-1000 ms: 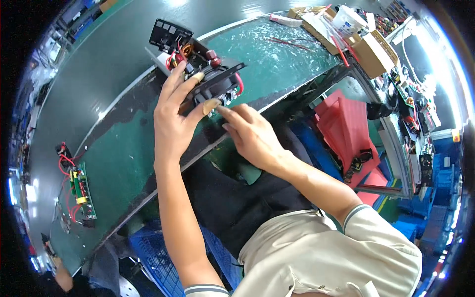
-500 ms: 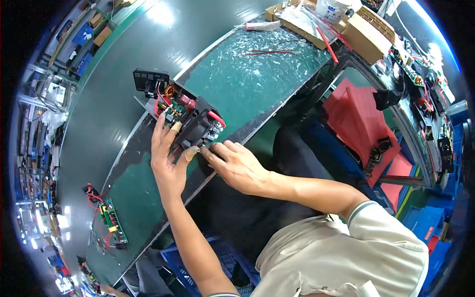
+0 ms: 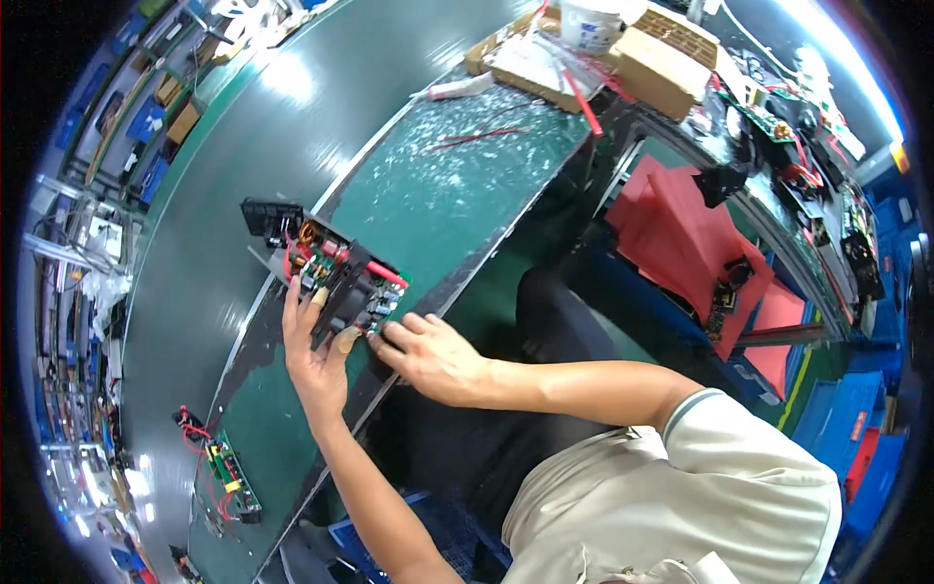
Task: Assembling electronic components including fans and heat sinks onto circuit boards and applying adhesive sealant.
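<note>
An opened black electronic power unit [image 3: 336,277] rests tilted on the green bench, its circuit board, copper coil, black fan and red wires exposed. At its far left, a black end panel [image 3: 272,219] stands out from the housing, joined by wires. My left hand [image 3: 316,370] grips the unit's near side, fingers along the left edge and thumb at the near corner; tan covers wrap the thumb and one finger. Close beside that thumb, my right hand [image 3: 433,360] has its fingertips pinched together at the board's near corner. Whatever lies between them is too small to make out.
Another circuit board [image 3: 230,472] with red wires lies at the bench's left. Loose red and black wires [image 3: 477,138], a white tube [image 3: 460,88] and cardboard boxes [image 3: 662,68] occupy the far end. A blue bin with red sheets [image 3: 681,243] stands to the right.
My view has shifted, so the bench and its far items sit further left. Both hands remain at the unit's near corner, with the right fingers still pinched.
</note>
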Tool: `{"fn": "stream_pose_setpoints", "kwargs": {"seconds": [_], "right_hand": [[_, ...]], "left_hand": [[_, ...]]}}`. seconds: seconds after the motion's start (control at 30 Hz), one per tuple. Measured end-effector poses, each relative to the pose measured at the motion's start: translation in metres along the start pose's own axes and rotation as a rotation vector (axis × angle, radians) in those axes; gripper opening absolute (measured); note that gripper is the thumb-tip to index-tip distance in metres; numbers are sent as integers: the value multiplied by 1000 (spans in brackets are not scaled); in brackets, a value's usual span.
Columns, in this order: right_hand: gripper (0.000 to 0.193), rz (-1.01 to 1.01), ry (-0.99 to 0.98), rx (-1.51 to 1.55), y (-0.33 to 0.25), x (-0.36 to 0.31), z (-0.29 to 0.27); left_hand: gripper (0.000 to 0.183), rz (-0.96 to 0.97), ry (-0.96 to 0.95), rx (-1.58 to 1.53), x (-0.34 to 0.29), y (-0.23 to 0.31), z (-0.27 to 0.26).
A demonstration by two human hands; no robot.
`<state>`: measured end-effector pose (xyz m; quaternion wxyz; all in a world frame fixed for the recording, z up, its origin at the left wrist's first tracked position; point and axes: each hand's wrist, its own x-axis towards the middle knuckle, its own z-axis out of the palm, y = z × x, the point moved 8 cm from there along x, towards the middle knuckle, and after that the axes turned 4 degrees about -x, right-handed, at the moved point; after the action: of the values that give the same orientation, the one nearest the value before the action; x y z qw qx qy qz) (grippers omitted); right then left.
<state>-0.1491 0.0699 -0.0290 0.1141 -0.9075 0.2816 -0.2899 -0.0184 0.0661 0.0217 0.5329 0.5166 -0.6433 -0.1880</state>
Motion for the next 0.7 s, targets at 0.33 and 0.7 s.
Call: {"fn": "stream_pose_setpoints", "kwargs": {"seconds": [0.33, 0.7], "right_hand": [[46, 13, -66, 379, 29, -2, -8], [36, 349, 156, -428, 326, 136, -142]], "left_hand": [[48, 137, 80, 319, 3, 5, 4], [55, 239, 414, 316, 15, -13, 36]]}}
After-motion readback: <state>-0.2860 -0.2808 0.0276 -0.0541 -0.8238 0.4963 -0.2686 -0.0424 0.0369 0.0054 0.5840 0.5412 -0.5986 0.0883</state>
